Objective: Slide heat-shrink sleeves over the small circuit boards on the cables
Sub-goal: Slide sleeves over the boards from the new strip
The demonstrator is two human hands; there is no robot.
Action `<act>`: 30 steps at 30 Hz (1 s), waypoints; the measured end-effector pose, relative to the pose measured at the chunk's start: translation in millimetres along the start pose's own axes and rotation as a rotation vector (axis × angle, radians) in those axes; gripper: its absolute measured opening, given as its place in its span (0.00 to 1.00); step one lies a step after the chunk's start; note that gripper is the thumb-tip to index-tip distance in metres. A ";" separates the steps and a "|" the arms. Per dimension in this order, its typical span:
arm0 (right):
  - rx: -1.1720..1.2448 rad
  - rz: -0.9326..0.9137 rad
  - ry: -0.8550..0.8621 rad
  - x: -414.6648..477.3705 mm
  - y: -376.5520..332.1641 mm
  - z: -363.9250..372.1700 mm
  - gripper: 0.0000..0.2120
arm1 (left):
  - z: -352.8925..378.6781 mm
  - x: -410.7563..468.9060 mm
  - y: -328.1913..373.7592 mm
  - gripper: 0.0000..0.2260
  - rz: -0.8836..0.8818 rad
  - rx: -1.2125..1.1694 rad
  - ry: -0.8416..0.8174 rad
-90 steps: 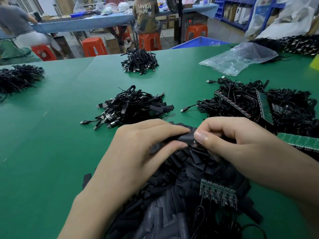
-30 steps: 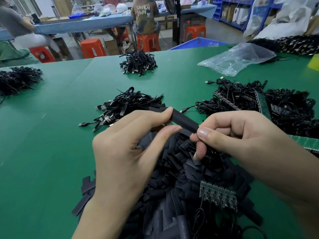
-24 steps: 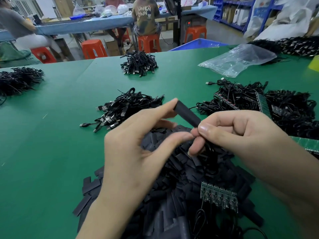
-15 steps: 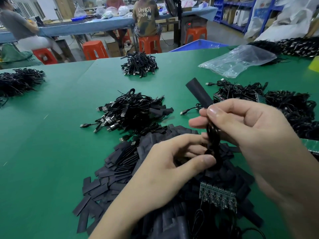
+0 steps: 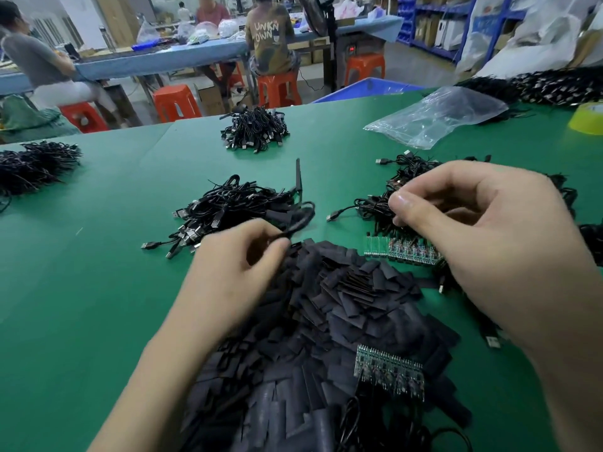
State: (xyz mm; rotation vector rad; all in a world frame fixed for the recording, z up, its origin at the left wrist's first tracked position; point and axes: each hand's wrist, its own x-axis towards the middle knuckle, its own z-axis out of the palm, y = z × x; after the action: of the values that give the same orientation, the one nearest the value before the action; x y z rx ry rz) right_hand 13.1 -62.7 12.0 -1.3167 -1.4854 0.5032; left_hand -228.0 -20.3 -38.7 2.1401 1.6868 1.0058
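Green bench stretching ahead, workers sitting on orange stools at a blue-topped table, blue shelving standing far right.

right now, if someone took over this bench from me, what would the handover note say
Left hand: fingers pinch a black cable beside the cable pile; its far end looks sleeved.
Right hand: fingers curled at the cable tangle; whether it grips one cannot be told.
Heat-shrink sleeves are heaped in front, with one board strip at the far edge and another on the near side.
Done: this cable, seemingly.
Left: set it down, then sleeve the tangle's boards.
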 end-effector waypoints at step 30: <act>-0.067 -0.078 -0.419 -6.0 -8.4 3.6 0.11 | 58.5 -48.5 57.9 0.21 0.185 0.471 -0.563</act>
State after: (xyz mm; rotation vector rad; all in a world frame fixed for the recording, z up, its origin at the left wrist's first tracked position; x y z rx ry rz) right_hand 5.2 -69.6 15.2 -1.2474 -1.9036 0.7145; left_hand -151.1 -69.8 -66.6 2.5693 1.5544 -0.0102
